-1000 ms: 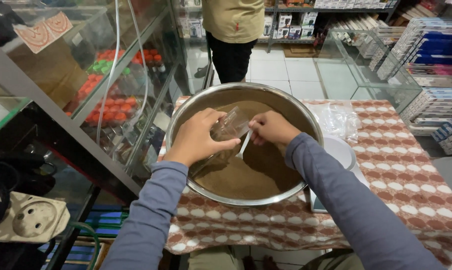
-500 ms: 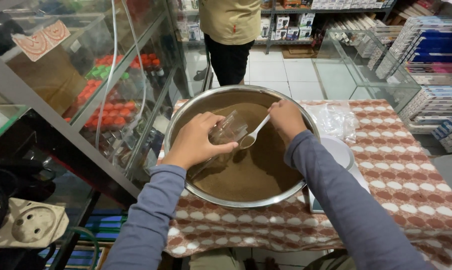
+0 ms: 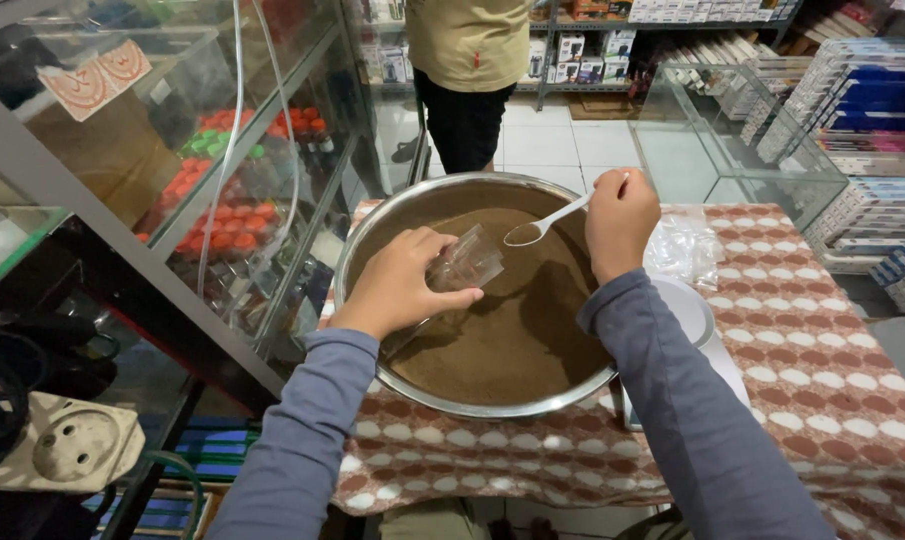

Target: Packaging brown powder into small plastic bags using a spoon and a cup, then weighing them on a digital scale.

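Left hand (image 3: 397, 285) grips clear bag (image 3: 464, 262) over bowl (image 3: 372, 240) of brown powder (image 3: 512, 330), bag at 9 o'clock in bowl. Right hand (image 3: 620, 222) pinches white spoon (image 3: 544, 225) at 1 o'clock, scoop loaded. Bowl sits on counter (image 3: 822, 350).

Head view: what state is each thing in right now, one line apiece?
Left hand: gripping the clear bag, mouth toward the spoon.
Right hand: gripping the spoon handle.
Clear bag: held open over the bowl.
White spoon: raised, loaded with brown powder.
Metal bowl: on the table, partly full of brown powder.
Spare bags: lying loose beside the bowl.
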